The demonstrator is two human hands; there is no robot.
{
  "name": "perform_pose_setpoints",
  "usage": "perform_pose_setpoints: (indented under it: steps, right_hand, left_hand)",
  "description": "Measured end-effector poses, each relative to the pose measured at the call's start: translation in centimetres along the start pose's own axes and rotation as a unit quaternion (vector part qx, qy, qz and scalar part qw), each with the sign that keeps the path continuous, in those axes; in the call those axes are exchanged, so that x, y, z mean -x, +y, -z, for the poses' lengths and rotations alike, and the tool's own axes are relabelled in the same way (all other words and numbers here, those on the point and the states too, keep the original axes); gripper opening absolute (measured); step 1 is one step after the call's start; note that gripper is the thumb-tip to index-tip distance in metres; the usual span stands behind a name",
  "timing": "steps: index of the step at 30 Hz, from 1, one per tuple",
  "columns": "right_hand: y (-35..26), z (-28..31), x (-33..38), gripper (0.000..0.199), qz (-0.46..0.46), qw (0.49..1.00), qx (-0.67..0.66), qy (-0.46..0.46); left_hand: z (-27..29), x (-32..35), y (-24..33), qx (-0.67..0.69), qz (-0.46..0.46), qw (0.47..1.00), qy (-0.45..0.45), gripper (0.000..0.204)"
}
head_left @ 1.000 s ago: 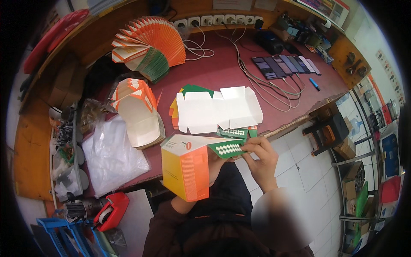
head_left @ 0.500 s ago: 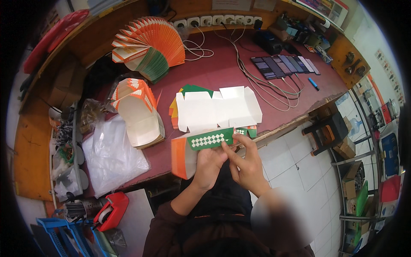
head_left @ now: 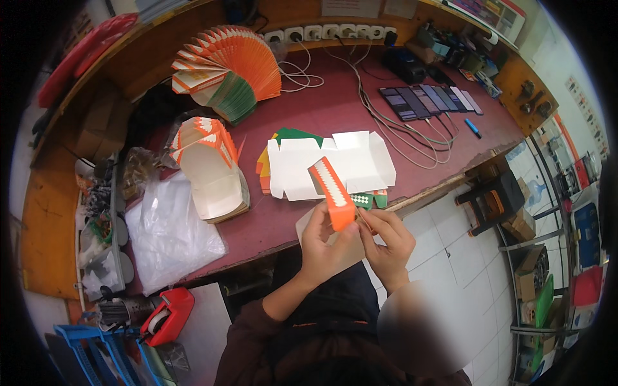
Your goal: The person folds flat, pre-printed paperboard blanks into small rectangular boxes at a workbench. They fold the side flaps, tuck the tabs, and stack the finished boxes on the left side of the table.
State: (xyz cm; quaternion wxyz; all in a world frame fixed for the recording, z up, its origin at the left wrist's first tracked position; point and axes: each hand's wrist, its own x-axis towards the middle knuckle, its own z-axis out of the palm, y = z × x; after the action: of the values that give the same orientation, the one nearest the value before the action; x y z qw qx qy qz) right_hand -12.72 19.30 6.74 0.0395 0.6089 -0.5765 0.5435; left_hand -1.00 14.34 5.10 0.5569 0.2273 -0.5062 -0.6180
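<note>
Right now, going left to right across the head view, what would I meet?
Red tape dispenser → fan of orange-and-green cartons → left hand → right hand → blue marker → metal shelf rack. The held orange carton overlaps the left hand, so I left it out.

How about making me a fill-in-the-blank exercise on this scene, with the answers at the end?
1. The left hand and right hand both hold a partly folded carton with zigzag-edged white marks on ____.
2. The upturned face of the flat carton on the table is ____.
3. The fanned stack of cartons lies to the ____ of the phones.
4. The pen near the phones is ____.

Missing words: orange; white; left; blue.
</note>
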Motion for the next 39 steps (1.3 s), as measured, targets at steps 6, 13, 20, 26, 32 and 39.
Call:
perform_pose_setpoints:
  steps: [6, 13, 20, 26, 32, 39]
  right_hand:
    - [-0.7, -0.1, 0.0, 0.012, -0.05, 0.99, -0.127, 0.041]
    - [-1.5, -0.9, 0.7, 0.008, -0.092, 0.975, -0.198, 0.046]
    - [-0.8, -0.3, -0.3, 0.006, -0.047, 0.995, -0.057, 0.07]
    - [-0.5, -0.1, -0.3, 0.007, -0.163, 0.976, -0.139, 0.048]
    - [-0.8, -0.2, 0.2, 0.008, -0.124, 0.975, -0.183, 0.028]
    - [-2.5, -1.0, 0.6, 0.01, -0.049, 0.993, -0.091, 0.06]
  left_hand:
    - [1.7, 0.3, -0.4, -0.346, -0.295, 0.886, 0.089, 0.01]
    - [1.5, 1.4, -0.2, -0.399, -0.362, 0.842, 0.023, 0.017]
    - [1.8, 1.6, 0.6, -0.403, -0.418, 0.814, 0.013, 0.024]
    - [2.2, 0.7, 0.1, -0.435, -0.429, 0.792, 0.015, 0.025]
    - [1.2, 1.0, -0.7, -0.353, -0.34, 0.871, 0.013, 0.015]
    - [1.9, 1.4, 0.0, -0.122, -0.115, 0.986, -0.011, 0.013]
